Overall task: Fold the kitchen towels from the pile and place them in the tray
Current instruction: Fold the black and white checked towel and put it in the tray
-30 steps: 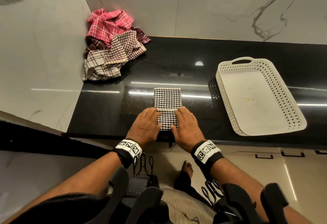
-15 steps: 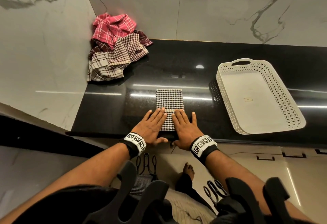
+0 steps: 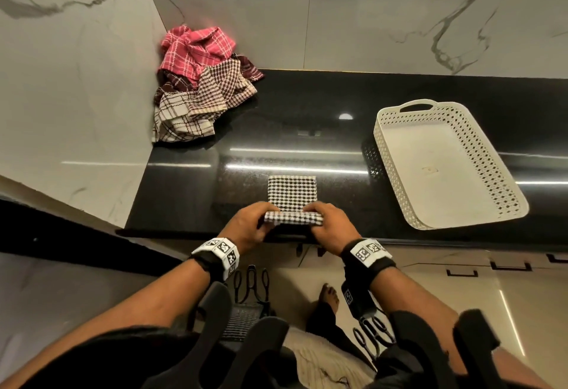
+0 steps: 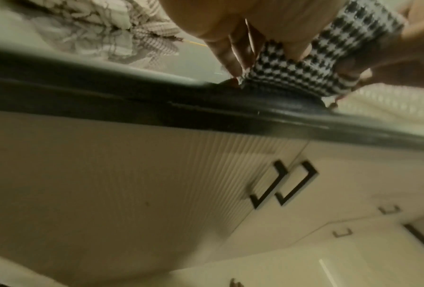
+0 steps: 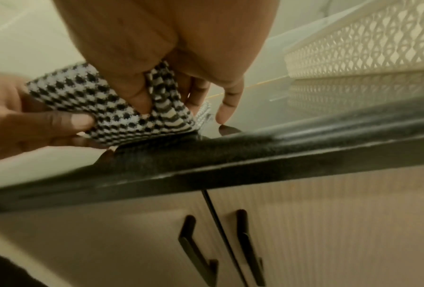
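A black-and-white houndstooth towel (image 3: 291, 193) lies folded into a narrow strip near the front edge of the black counter. My left hand (image 3: 250, 224) pinches its near left corner and my right hand (image 3: 330, 222) pinches the near right corner, lifting the near end off the counter. In the wrist views the raised towel end (image 4: 311, 64) (image 5: 122, 108) sits between thumbs and fingers just above the counter edge. The pile of crumpled towels (image 3: 199, 87) sits in the back left corner. The white perforated tray (image 3: 442, 161) stands at the right with nothing in it.
The black counter (image 3: 307, 130) meets marble walls at the left and back. Cabinet doors with black handles (image 5: 245, 246) hang under the counter edge. My bare foot (image 3: 329, 296) shows on the floor below.
Both hands went from pressing flat on the towel's near half to gripping its near end and lifting it off the counter.
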`<state>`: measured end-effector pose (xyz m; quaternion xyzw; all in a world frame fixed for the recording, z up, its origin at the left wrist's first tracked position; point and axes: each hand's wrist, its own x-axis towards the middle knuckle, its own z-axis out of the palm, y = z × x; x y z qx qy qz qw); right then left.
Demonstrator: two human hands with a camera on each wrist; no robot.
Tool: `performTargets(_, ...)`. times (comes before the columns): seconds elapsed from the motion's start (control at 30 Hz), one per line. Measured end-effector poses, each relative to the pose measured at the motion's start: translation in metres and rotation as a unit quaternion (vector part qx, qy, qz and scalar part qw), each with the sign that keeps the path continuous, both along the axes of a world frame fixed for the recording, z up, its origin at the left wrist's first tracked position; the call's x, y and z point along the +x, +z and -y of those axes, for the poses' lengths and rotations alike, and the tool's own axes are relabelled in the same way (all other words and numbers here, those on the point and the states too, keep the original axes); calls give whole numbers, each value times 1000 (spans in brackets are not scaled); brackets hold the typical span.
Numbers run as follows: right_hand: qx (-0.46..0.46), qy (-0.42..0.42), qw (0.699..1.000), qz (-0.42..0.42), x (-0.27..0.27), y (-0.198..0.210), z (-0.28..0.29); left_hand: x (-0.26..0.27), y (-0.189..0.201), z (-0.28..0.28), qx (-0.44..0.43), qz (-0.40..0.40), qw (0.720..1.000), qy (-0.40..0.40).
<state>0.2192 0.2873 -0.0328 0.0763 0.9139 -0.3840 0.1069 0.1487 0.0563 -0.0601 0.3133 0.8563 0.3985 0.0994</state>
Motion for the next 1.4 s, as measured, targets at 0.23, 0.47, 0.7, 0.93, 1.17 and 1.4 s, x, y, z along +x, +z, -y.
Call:
performTargets(0.23,-90,-124,988,6,-29,1,-5,-23,7,-22,-24,113,981,156)
performTargets(0.47,-70,-148,987,12,-42,-10,-3,-31,4,-36,-61,123,967,217)
performTargets(0.7,-25,-135,990,26,-50,-11,-1,-37,14,-50,-120,121,955,244)
performTargets(0.93,246,32,965,-83,-45,2,20,-32,16,-44,-226,-134,956,131)
performTargets(1.17,273,154,949,41,-46,-22,23,-47,-4,-43,-384,-142,909,-77)
performTargets(1.4,229,162,957,79,-52,-18,19,-54,3,-45,-359,-65,928,-78)
